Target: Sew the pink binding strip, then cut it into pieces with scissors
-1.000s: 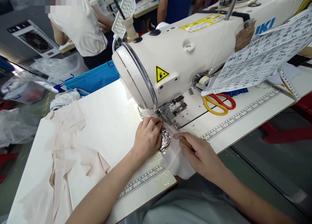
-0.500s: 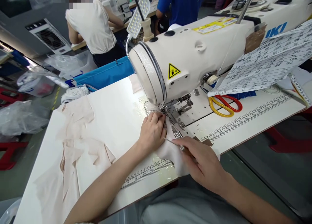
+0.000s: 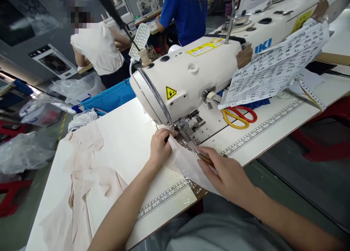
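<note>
In the head view my left hand (image 3: 160,146) is closed on the edge of a pale pink fabric piece (image 3: 188,165), just in front of the sewing machine's needle area (image 3: 177,128). Between my hands the fabric stretches down over the table's front edge. My right hand (image 3: 225,172) grips an awl (image 3: 205,157) by its brown handle. Its thin metal tip points toward the machine's metal guide (image 3: 191,145) and the fabric's right edge. The white sewing machine (image 3: 175,74) stands over the work; exactly what lies under the presser foot is hidden.
More pale fabric pieces (image 3: 84,171) lie on the left of the white table (image 3: 123,134). Red-and-yellow-handled scissors (image 3: 239,117) rest right of the machine, below a handwritten sheet (image 3: 276,69). A tape measure (image 3: 311,94) lies farther right. Two people work beyond the machine.
My left hand has turned, drawing the fabric edge up to the left. The fabric now lies stretched flatter toward the right hand. The awl has shifted away from the left hand. The view has turned rightward.
</note>
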`<state>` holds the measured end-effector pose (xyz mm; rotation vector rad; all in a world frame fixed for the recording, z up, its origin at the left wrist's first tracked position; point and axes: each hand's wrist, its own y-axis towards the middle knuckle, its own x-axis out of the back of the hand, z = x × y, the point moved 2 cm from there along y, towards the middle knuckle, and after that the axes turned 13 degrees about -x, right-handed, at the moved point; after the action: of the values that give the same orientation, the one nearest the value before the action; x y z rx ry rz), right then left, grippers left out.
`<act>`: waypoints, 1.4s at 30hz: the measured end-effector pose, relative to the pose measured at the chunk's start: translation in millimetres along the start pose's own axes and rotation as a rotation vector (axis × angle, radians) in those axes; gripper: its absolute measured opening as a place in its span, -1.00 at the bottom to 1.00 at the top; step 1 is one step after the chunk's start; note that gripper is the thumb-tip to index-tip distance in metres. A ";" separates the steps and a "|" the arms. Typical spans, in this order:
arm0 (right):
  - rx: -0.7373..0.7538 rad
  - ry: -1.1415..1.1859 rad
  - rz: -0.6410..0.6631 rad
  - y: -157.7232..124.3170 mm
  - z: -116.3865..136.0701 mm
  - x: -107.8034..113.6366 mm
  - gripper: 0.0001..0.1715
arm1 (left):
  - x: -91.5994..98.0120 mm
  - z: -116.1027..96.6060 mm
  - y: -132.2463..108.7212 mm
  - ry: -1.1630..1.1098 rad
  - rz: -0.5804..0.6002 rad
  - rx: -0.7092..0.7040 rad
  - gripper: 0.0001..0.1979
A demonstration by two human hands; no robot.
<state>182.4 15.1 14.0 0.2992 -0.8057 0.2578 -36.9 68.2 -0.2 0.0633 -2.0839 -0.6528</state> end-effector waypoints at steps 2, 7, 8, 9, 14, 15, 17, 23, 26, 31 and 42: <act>-0.030 -0.101 -0.008 10.3 -9.6 -3.0 -0.64 | 1.3 3.9 0.1 -0.087 -0.016 0.023 -0.83; 0.063 -0.180 -0.085 29.5 -11.0 -15.0 -0.61 | 2.3 4.2 3.2 -0.142 -0.014 0.068 -0.84; 0.079 -0.182 -0.096 31.4 -10.3 -17.3 -0.61 | 2.2 3.9 3.6 -0.145 -0.011 0.075 -0.83; 0.089 -0.185 -0.107 32.8 -9.8 -19.2 -0.61 | 2.0 3.8 3.9 -0.149 -0.009 0.083 -0.82; 0.080 -0.219 -0.144 35.9 -10.3 -24.2 -0.63 | 0.4 5.8 3.4 -0.174 -0.022 0.113 -0.83; 0.076 -0.224 -0.146 36.3 -10.3 -24.4 -0.64 | 0.1 6.3 3.2 -0.178 -0.024 0.114 -0.83; 0.074 -0.231 -0.149 36.8 -10.0 -24.4 -0.64 | -0.1 7.3 2.9 -0.184 -0.026 0.115 -0.83; 0.069 -0.240 -0.162 37.3 -9.4 -23.4 -0.65 | -0.3 6.9 2.9 -0.194 -0.026 0.105 -0.83; 0.055 -0.261 -0.137 37.8 -9.2 -24.1 -0.65 | -0.3 6.5 2.8 -0.199 -0.034 0.117 -0.84; -0.003 -0.297 -0.057 39.8 -8.3 -25.5 -0.63 | -0.7 7.9 2.2 -0.198 -0.037 0.106 -0.84; 0.023 -0.316 -0.043 42.3 -6.8 -27.9 -0.61 | -2.5 11.2 2.3 -0.191 -0.024 0.112 -0.87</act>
<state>154.1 53.6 -4.1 0.3840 -1.1070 0.1808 -43.9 75.7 -5.9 0.0926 -2.3060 -0.5747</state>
